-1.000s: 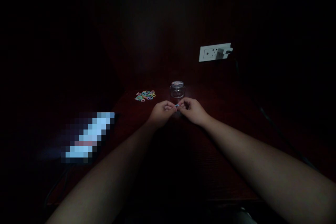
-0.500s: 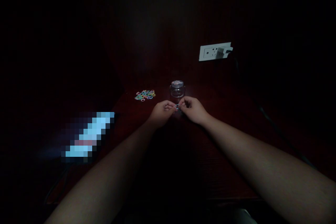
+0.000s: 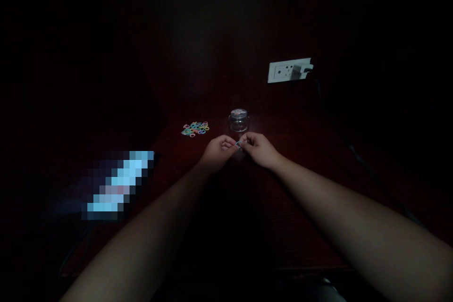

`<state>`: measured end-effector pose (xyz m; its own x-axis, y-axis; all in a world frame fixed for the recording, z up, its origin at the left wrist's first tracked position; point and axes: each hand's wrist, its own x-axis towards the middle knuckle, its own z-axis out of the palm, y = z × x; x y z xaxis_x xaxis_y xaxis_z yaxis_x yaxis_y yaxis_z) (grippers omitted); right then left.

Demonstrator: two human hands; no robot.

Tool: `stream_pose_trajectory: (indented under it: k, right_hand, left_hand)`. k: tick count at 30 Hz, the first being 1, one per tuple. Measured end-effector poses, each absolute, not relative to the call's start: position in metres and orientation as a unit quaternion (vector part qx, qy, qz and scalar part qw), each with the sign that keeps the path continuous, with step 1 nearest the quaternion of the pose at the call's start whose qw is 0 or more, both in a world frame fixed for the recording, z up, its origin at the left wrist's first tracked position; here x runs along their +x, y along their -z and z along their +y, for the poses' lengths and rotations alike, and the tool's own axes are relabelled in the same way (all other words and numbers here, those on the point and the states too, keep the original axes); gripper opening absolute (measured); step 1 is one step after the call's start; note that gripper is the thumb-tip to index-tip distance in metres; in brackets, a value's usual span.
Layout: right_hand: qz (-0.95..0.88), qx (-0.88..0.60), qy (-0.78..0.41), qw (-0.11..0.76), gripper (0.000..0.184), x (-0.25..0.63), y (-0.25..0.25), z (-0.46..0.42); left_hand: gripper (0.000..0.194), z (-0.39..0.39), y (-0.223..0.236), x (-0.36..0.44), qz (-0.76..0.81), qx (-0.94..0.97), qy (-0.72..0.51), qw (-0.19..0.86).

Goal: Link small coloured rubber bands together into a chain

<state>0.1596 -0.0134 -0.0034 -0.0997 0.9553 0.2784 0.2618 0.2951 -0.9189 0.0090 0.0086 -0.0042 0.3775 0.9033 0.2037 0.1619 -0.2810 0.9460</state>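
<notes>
A small light-blue hair tie is pinched between my two hands, just in front of a clear jar. My left hand grips its left side with thumb and fingertips. On the other side, my right hand has thumb and forefinger closed on it. The clear jar stands upright with its patterned lid on, and no contents show through its wall. To the left of the jar lies a loose pile of multicoloured hair ties.
A lit screen, blurred into blocks, lies at the left with a cable beside it. On the back wall is a white socket panel with a plug, whose dark cord runs down the right side. The tabletop is dark red.
My right hand has shifted very slightly downward, and the hair tie shows a little more between the fingers. The jar and the pile stay where they were.
</notes>
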Motion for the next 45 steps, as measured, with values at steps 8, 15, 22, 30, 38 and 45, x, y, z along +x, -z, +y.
stream_pose_trajectory:
  k: [8, 15, 22, 30, 38, 45]
  right_hand:
    - [-0.62, -0.485, -0.381, 0.486, 0.007, 0.16, 0.004, -0.013]
    - [-0.574, -0.444, -0.455, 0.516, 0.008, 0.16, 0.003, -0.011]
    - [-0.443, -0.351, -0.599, 0.567, 0.011, 0.162, -0.003, -0.014]
    - [-0.451, -0.338, -0.598, 0.569, 0.014, 0.163, -0.003, -0.012]
    - [-0.499, -0.335, -0.586, 0.543, 0.014, 0.161, -0.001, -0.016]
    - [-0.534, -0.351, -0.561, 0.526, 0.016, 0.161, -0.001, -0.018]
  left_hand:
    - [0.015, 0.005, -0.001, 0.009, 0.338, 0.688, -0.397, 0.504]
    - [0.015, 0.004, -0.004, 0.009, 0.303, 0.668, -0.383, 0.561]
    - [0.017, -0.004, -0.012, 0.008, 0.249, 0.584, -0.333, 0.697]
    - [0.01, -0.004, -0.014, 0.007, 0.242, 0.543, -0.335, 0.732]
    - [0.013, -0.004, -0.003, 0.014, 0.332, 0.667, -0.37, 0.555]
    - [0.013, 0.001, -0.003, 0.012, 0.377, 0.676, -0.394, 0.496]
